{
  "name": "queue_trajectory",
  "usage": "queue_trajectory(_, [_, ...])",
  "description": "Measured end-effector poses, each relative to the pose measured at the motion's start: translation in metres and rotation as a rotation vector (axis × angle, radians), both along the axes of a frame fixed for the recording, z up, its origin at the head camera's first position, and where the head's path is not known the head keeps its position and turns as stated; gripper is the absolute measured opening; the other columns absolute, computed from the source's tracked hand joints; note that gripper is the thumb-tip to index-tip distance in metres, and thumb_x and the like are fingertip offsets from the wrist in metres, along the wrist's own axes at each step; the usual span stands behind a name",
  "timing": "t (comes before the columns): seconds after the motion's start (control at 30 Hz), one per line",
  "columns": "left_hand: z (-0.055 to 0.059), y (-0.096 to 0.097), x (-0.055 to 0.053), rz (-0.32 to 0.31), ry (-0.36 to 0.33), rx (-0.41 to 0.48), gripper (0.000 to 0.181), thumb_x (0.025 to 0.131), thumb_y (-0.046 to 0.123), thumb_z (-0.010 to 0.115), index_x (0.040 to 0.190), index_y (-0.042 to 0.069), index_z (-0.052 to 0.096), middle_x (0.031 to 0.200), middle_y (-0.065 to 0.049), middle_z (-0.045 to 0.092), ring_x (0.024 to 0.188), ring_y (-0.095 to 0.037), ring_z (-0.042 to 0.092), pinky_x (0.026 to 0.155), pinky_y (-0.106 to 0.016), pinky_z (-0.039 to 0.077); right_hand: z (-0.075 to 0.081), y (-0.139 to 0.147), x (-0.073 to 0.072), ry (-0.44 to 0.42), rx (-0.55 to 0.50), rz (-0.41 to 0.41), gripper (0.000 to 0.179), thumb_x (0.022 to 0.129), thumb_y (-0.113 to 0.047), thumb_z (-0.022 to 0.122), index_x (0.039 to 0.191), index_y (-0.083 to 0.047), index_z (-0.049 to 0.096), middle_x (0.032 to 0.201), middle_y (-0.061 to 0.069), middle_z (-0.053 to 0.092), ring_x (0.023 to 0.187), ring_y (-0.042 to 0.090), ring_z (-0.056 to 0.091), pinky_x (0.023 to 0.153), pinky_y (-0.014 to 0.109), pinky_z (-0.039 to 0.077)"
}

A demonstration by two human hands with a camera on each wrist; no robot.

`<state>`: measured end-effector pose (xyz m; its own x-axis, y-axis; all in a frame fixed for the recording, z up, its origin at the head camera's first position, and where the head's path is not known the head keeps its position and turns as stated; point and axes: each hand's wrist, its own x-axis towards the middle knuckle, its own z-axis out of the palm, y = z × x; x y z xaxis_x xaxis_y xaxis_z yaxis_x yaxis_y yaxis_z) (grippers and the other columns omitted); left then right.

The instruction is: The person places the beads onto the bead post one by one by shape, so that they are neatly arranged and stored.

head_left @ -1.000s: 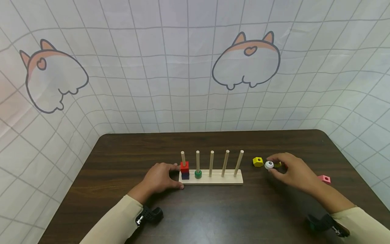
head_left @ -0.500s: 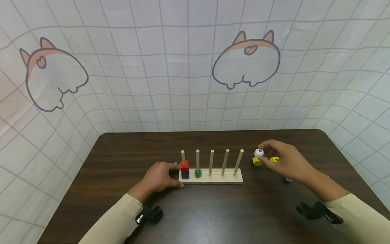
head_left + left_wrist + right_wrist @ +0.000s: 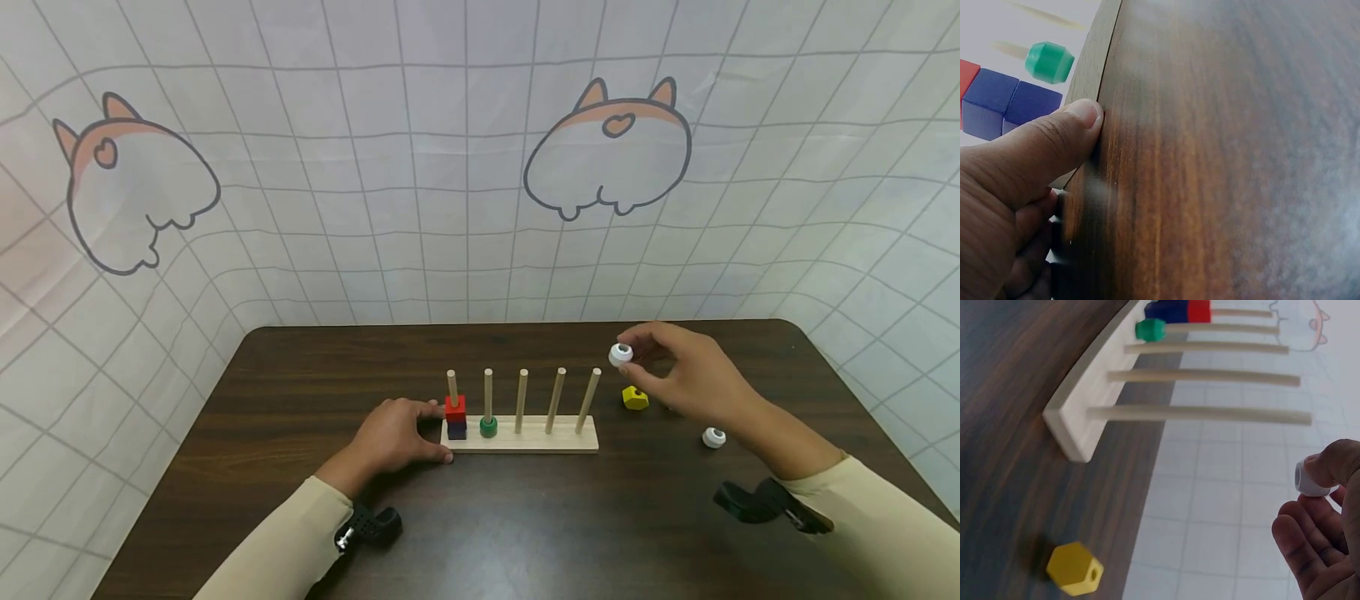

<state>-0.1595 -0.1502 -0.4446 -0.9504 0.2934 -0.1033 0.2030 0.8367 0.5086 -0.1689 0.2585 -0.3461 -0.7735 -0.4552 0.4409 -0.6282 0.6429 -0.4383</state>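
My left hand (image 3: 390,435) grips the left end of a wooden peg board (image 3: 564,444), its thumb against the front edge. On the leftmost peg a red cube (image 3: 454,409) sits above dark blue cubes (image 3: 990,95). A green bead (image 3: 488,427) is at the foot of the second peg; the other pegs are bare. Between thumb and fingertips, my right hand (image 3: 693,375) pinches a white bead (image 3: 620,355). It is held in the air, right of the rightmost peg and apart from it. The bead's hole shows in the right wrist view.
On the brown table (image 3: 525,533), a yellow bead (image 3: 635,398) lies just right of the board. Another white bead (image 3: 714,437) lies farther right, close to my right forearm. A white gridded cloth (image 3: 360,208) hangs behind the table and at its sides.
My right hand has lifted the white bead and carried it left and up, past the yellow bead. The other white bead has come into view. My left hand has stayed at the board.
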Motion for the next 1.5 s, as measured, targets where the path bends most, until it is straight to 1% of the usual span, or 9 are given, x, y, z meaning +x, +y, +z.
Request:
queue_trajectory(0.17, [0.001, 0.001, 0.0, 0.0, 0.0, -0.011, 0.068, 0.07, 0.045, 0.094, 0.128, 0.016, 0.074, 0.138, -0.004, 0.064, 0.131, -0.038, 0.055, 0.106, -0.056, 0.043, 0.009, -0.01, 0.0, -0.041, -0.044, 0.004, 0.031, 0.09, -0.01, 0.08, 0.118, -0.01, 0.068, 0.102, -0.005, 0.072, 0.087, 0.01, 0.069, 0.075, 0.023, 0.055])
queue_trajectory(0.33, [0.001, 0.001, 0.0, -0.001, 0.0, -0.02, 0.067, 0.07, 0.045, 0.094, 0.128, 0.016, 0.074, 0.138, -0.004, 0.065, 0.131, -0.039, 0.055, 0.107, -0.058, 0.041, 0.017, -0.021, 0.0, -0.092, -0.087, 0.015, 0.031, 0.091, -0.012, 0.08, 0.119, -0.01, 0.068, 0.104, -0.004, 0.072, 0.091, 0.011, 0.07, 0.078, 0.021, 0.055])
queue_trajectory(0.5, [0.001, 0.001, 0.0, -0.001, 0.0, -0.017, 0.068, 0.07, 0.045, 0.094, 0.128, 0.016, 0.074, 0.138, -0.004, 0.065, 0.131, -0.039, 0.055, 0.107, -0.058, 0.041, 0.022, -0.035, 0.001, -0.155, -0.123, 0.016, 0.031, 0.092, -0.014, 0.079, 0.12, -0.01, 0.068, 0.105, -0.003, 0.072, 0.093, 0.012, 0.07, 0.081, 0.025, 0.056])
queue_trajectory(0.63, [0.0, 0.001, -0.001, 0.003, -0.003, -0.014, 0.067, 0.07, 0.045, 0.094, 0.129, 0.017, 0.074, 0.138, -0.004, 0.064, 0.132, -0.039, 0.054, 0.107, -0.058, 0.041, 0.025, -0.047, 0.002, -0.18, -0.146, 0.039, 0.031, 0.092, -0.011, 0.078, 0.121, -0.008, 0.068, 0.105, -0.001, 0.072, 0.093, 0.013, 0.069, 0.082, 0.031, 0.057])
queue_trajectory(1.1, [0.001, 0.001, 0.0, 0.011, -0.014, -0.003, 0.069, 0.07, 0.044, 0.094, 0.129, 0.014, 0.074, 0.139, -0.005, 0.064, 0.132, -0.037, 0.054, 0.106, -0.056, 0.043, 0.028, -0.076, 0.001, -0.175, -0.148, 0.119, 0.033, 0.09, -0.008, 0.079, 0.121, -0.009, 0.069, 0.105, -0.005, 0.072, 0.093, 0.01, 0.069, 0.081, 0.033, 0.057])
queue_trajectory(1.33, [0.002, 0.001, 0.001, 0.008, -0.014, -0.003, 0.069, 0.07, 0.044, 0.094, 0.129, 0.014, 0.074, 0.139, -0.005, 0.064, 0.133, -0.039, 0.053, 0.107, -0.057, 0.041, 0.029, -0.088, 0.001, -0.158, -0.122, 0.146, 0.034, 0.09, -0.01, 0.08, 0.123, -0.008, 0.069, 0.106, -0.004, 0.072, 0.094, 0.01, 0.068, 0.081, 0.033, 0.057])
queue_trajectory(1.5, [0.002, 0.001, 0.001, 0.008, -0.012, 0.0, 0.069, 0.07, 0.044, 0.094, 0.128, 0.014, 0.074, 0.138, -0.005, 0.064, 0.132, -0.038, 0.054, 0.107, -0.056, 0.042, 0.03, -0.096, 0.002, -0.189, -0.118, 0.148, 0.034, 0.091, -0.012, 0.079, 0.124, -0.009, 0.069, 0.105, -0.004, 0.071, 0.093, 0.01, 0.068, 0.081, 0.033, 0.057])
